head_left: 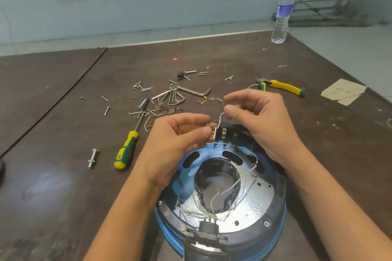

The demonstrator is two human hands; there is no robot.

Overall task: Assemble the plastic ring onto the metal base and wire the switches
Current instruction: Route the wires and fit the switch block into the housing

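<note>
The metal base (254,203), a shiny round plate with a big hole in the middle, lies flat. A black plastic ring (280,188) sits around its rim. Above the far edge, the left hand (176,133) pinches a small white switch (212,132) with brass tabs. A thin white wire (219,119) rises from it to the right hand (254,116).

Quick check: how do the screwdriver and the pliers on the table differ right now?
The screwdriver has one straight handle and a long metal shaft; the pliers have two handles and short dark jaws. The screwdriver lies left on the table, tip pointing away; the pliers lie far right, jaws pointing left. Both have yellow-and-green grips and lie unheld.
</note>
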